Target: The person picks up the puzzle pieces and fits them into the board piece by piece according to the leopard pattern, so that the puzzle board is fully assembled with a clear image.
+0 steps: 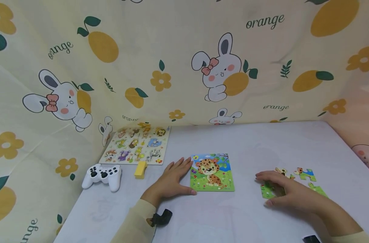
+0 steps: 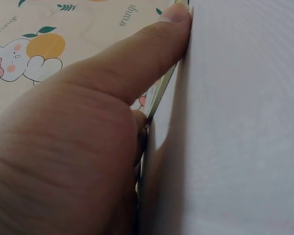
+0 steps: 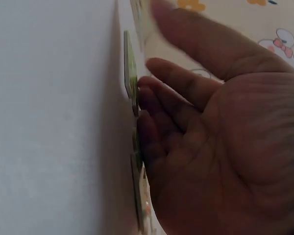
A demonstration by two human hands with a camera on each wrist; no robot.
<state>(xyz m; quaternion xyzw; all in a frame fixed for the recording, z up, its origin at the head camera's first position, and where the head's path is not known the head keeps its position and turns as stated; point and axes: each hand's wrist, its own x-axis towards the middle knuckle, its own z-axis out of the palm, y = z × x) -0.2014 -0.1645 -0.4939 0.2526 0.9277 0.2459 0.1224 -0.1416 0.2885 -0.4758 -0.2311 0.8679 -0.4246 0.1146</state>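
A square picture puzzle showing a cartoon leopard on grass lies on the white table. My left hand rests at its left side, fingers spread, with the thumb touching the lower left corner. In the left wrist view, the thumb lies along the thin edge of the board. To the right, my right hand is over several loose jigsaw pieces, its fingers relaxed and slightly bent. The right wrist view shows the fingertips close to a green piece, with nothing visibly pinched. Part of the pieces is hidden beneath the hand.
An animal peg-style board lies at the back left. In front of it are a yellow block and a white game controller. A patterned cloth with rabbits and oranges hangs behind the table.
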